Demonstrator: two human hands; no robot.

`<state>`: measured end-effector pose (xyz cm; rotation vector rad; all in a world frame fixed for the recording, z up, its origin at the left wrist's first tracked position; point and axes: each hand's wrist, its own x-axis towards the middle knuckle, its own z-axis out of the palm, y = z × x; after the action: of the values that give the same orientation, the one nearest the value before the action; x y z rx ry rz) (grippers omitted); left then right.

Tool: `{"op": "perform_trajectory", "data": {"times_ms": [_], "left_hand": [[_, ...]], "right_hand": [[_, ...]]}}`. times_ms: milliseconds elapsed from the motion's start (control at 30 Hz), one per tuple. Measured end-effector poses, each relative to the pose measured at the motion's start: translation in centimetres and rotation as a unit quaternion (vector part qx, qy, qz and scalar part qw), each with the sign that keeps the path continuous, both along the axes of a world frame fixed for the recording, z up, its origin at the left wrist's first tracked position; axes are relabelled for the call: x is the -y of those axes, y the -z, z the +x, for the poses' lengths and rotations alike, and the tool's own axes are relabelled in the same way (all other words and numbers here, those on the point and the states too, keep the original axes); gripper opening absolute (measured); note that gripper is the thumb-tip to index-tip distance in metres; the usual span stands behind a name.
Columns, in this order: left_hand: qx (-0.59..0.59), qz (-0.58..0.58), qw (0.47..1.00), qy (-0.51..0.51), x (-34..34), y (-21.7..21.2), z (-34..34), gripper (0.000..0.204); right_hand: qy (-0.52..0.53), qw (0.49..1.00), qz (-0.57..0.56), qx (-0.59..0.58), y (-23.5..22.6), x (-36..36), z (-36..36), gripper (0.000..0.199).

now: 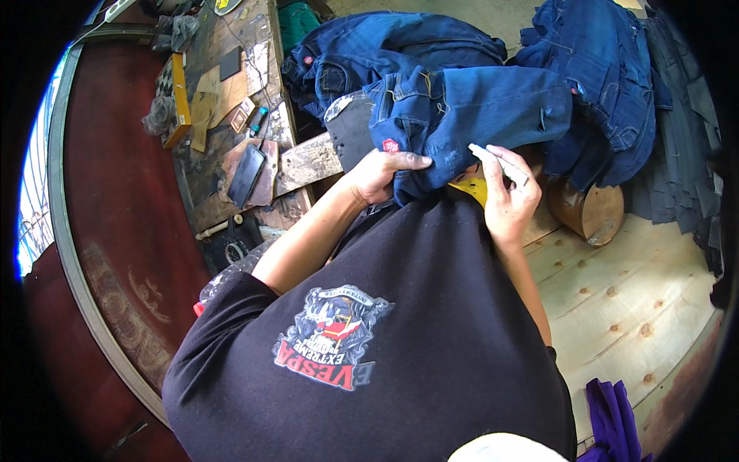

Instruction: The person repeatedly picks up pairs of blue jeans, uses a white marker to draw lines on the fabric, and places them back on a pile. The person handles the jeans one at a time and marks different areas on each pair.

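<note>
A pair of blue jeans (pixel 493 100) lies folded across the work spot ahead of me, with a small red tag and loose yellowish threads on it. My left hand (pixel 379 175) grips its near left edge, thumb flat on the cloth and fingers hidden beneath. Pinched in my right hand (pixel 509 196) is a short white chalk-like stick (pixel 479 152), its tip at the near edge of the denim. Pale worn marks show on the fabric between the two hands. I cannot tell whether the tip touches the cloth.
More jeans pile up behind (pixel 416 38) and at the right (pixel 593 69). A wooden cylinder (pixel 589 212) lies near pale plywood (pixel 616 308). On the worn left bench (pixel 296 165) are a phone (pixel 246 175), a screwdriver-like tool (pixel 259 119) and scraps. Dark cloth (pixel 685 131) is stacked far right.
</note>
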<state>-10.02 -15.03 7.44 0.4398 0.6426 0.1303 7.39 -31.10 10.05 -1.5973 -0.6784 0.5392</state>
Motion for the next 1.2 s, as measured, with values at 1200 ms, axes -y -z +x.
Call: {"op": "perform_trajectory", "data": {"times_ms": [1200], "left_hand": [[-0.018, 0.135, 0.99, -0.038, 2.5, -1.3, -3.1, 0.047]], "right_hand": [[-0.097, 0.971, 0.043, 0.215, -1.8, -1.1, -3.5, 0.014]]}}
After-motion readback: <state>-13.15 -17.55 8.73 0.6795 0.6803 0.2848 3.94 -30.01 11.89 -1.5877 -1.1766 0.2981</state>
